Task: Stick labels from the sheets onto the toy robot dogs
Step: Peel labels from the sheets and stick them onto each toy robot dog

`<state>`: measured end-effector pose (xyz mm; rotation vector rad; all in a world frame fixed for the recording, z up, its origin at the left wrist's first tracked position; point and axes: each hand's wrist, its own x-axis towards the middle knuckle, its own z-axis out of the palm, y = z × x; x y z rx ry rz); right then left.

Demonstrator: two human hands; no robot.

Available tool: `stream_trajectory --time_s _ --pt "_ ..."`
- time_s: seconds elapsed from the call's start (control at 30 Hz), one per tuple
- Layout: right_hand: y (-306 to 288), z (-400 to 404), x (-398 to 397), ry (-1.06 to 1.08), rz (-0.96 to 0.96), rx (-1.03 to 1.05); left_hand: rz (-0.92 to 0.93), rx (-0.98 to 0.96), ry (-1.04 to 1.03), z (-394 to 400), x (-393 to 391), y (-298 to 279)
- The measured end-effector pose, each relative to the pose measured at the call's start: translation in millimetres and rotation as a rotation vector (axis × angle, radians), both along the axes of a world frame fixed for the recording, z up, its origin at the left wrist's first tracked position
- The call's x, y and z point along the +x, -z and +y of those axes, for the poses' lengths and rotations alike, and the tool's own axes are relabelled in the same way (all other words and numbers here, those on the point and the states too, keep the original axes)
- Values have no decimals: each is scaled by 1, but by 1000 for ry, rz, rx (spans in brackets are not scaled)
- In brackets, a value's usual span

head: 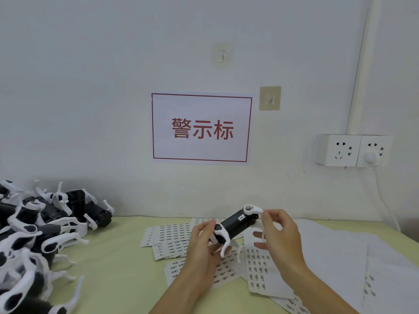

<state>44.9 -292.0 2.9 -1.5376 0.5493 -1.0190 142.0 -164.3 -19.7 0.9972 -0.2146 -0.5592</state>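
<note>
Both hands near: left hand [204, 243] & right hand [280, 236] hold one dog [237, 224], label [241, 217] on; pile [40, 225] far left prob. unlabelled; sheets [172, 234] plenty left.

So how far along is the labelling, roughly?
One dog is in both hands: the left grips its near end, the right pinches a leg. A small white label already shows on its black body. The label sheets lie underneath. The pile of dogs at left cannot be judged labelled or not.
</note>
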Motion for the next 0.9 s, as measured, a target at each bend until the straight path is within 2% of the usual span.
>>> stream_trajectory --time_s 0.17,0.33,0.6,0.9 --pt "12 -2 -20 -156 111 -96 54 -14 -32 0 1 -1" --pt "28 2 -27 -146 137 -179 -21 11 -42 -1 0 -1" --pt "32 -2 -28 -106 145 -159 -65 -31 -11 1 0 3" --pt "33 -1 -28 -111 103 -123 -246 155 -92 -6 -2 10"
